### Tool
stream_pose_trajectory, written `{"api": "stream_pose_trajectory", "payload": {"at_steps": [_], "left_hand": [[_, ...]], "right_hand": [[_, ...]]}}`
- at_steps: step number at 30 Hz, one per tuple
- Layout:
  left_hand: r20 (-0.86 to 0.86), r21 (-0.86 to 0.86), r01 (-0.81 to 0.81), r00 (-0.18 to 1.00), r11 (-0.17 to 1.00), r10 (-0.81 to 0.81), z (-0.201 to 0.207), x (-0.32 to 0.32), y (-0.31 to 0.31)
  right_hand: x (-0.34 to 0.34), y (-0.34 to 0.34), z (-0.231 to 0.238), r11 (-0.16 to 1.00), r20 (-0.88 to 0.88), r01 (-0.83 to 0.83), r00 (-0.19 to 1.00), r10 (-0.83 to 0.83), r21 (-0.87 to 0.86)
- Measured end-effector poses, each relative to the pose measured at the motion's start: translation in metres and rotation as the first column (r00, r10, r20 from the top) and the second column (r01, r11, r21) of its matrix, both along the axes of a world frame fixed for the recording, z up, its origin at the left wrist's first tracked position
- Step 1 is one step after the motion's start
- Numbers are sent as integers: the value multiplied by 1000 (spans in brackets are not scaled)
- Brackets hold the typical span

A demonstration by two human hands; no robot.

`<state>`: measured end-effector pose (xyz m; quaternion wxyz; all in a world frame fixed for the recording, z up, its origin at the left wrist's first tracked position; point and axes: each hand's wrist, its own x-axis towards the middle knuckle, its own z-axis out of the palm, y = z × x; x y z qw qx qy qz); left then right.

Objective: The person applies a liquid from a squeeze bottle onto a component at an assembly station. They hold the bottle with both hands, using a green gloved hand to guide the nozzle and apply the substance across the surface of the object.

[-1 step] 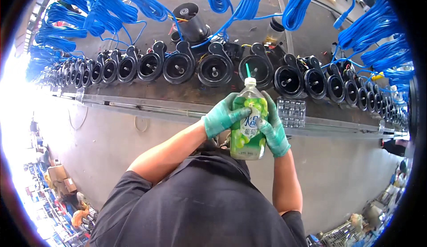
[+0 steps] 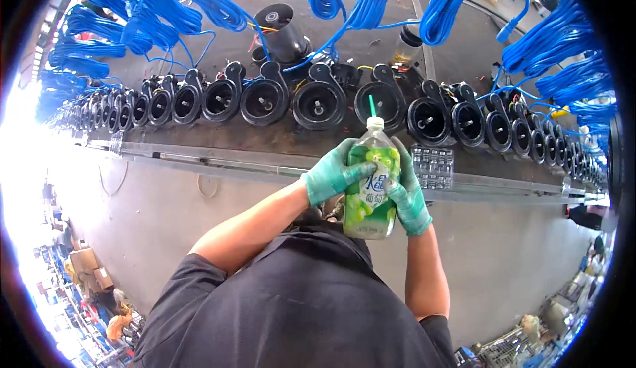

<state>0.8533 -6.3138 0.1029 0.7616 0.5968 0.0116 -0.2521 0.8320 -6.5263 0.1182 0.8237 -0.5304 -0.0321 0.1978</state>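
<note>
A clear plastic drink bottle [image 2: 368,217] with a green label stands upright between my two gloved hands, in front of my chest. From its white cap rises a green straw [image 2: 372,105]. My left hand [image 2: 336,172], in a thin green glove, wraps the bottle's left side, its thumb across the label. On the other side my right hand [image 2: 410,196], gloved alike, grips it with the thumb on the front. The fingers behind the bottle are hidden. Just beyond the cap sits a round black housing [image 2: 381,103] with a metal shaft.
A long row of similar black housings [image 2: 318,105] lines the workbench [image 2: 258,144]. Bundles of blue cable [image 2: 372,0] hang above it. Behind the row stand a black cylinder [image 2: 283,33] and a jar [image 2: 407,45]. A clear plastic tray [image 2: 432,168] lies at the bench edge, right of my hands.
</note>
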Motion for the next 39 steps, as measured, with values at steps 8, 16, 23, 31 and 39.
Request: {"api": "stream_pose_trajectory", "payload": {"at_steps": [8, 16, 23, 31, 39], "left_hand": [[-78, 54, 346, 937, 937, -341, -5, 22, -49], [-245, -174, 364, 884, 915, -398, -19, 38, -82], [-266, -175, 300, 903, 938, -339, -18, 36, -95], [-291, -220, 81, 946, 972, -145, -12, 19, -118], [-234, -69, 138, 960, 988, -151, -5, 9, -177]], "right_hand": [[-41, -32, 4, 938, -59, 257, 959, -278, -233], [-35, -49, 19, 900, -88, 338, 923, -374, -276], [-21, -70, 19, 942, -176, 282, 933, -313, -181], [-6, -109, 4, 985, -202, 138, 967, -157, -105], [-2, -180, -12, 996, -144, 31, 989, -19, 80]]}}
